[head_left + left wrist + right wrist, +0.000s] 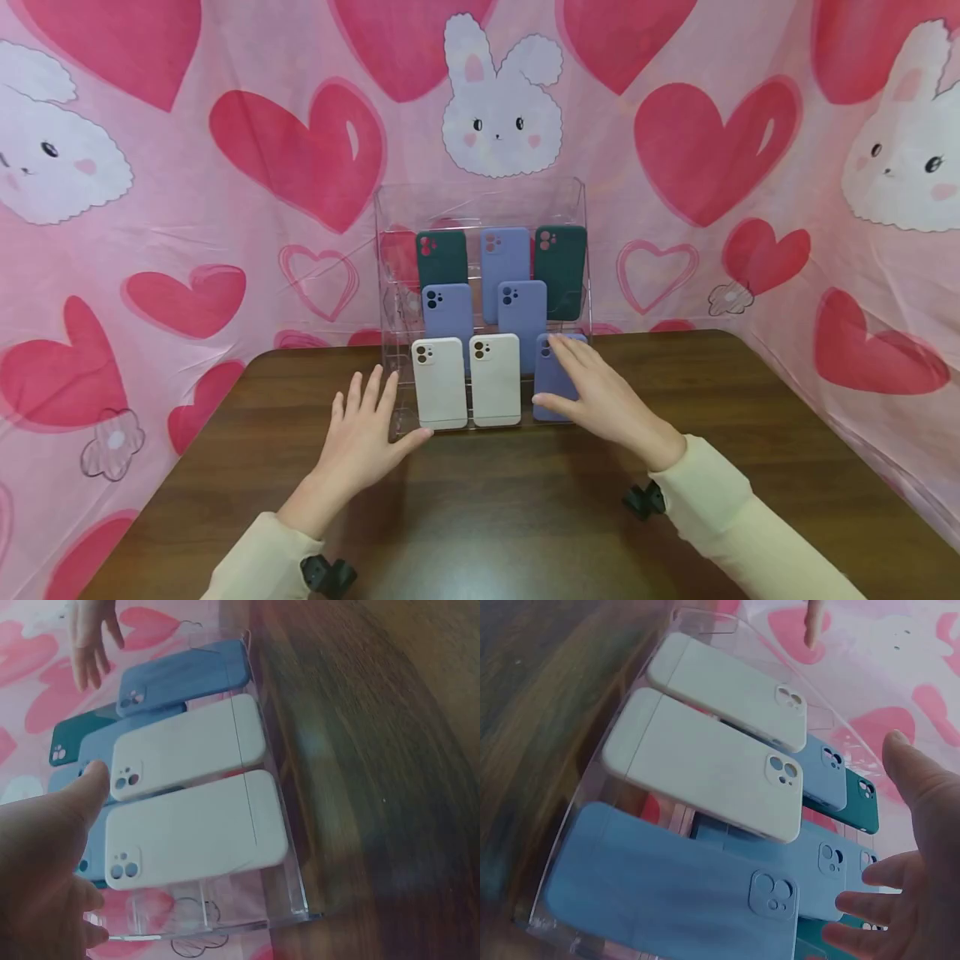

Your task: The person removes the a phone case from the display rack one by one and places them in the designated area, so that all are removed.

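A clear tiered display stand [480, 200] holds phone cases in three rows. Two white phone cases [439, 387] and a blue-purple phone case [547, 383] make up the front row. Behind them lean two light blue phone cases [522, 304]; the top row has a light blue one between two dark green phone cases [562, 271]. My left hand [360, 446], fingers spread, is beside the stand's front left, its thumb near the left white case. My right hand [611, 404], thumb apart from its extended fingers, overlaps the blue-purple case in the head view and covers part of it.
The stand is on a brown wooden table [480, 517]. A pink cloth [420, 150] with hearts and white rabbits hangs behind and at both sides. A dark wrist device [327, 575] is on each sleeve.
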Tool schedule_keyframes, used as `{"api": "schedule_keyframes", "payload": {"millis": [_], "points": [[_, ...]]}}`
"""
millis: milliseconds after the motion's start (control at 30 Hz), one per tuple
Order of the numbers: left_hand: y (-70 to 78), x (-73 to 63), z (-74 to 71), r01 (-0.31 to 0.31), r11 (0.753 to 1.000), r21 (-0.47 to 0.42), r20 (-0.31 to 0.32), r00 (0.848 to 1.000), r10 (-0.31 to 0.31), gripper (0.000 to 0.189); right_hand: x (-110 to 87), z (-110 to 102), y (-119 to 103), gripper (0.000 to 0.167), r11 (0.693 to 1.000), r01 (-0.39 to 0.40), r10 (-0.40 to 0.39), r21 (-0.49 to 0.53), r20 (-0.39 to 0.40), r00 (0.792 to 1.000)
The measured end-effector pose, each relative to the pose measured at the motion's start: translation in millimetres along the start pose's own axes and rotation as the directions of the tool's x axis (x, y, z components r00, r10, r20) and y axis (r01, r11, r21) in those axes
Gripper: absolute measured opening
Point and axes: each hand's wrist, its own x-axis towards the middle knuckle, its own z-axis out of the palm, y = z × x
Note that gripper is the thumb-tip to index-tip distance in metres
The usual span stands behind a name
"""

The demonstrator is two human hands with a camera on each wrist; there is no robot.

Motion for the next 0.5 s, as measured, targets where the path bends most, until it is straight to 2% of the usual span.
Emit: {"api": "schedule_keyframes", "payload": {"millis": [233, 500], "points": [[-9.6, 2.2, 2.2, 0.019, 0.999, -0.029, -0.010, 1.000, -0.019, 0.094, 12.7, -2, -8, 0.085, 0.991, -0.016, 0.013, 0.133, 0.024, 1.000], [-21.8, 5.0, 5.4, 0.029, 0.997, -0.076, -0.011, 0.999, -0.030, 0.097, 29.0, 2, -18, 0.078, 0.963, 0.042, -0.054, 0.265, 0.036, 0.998]]}}
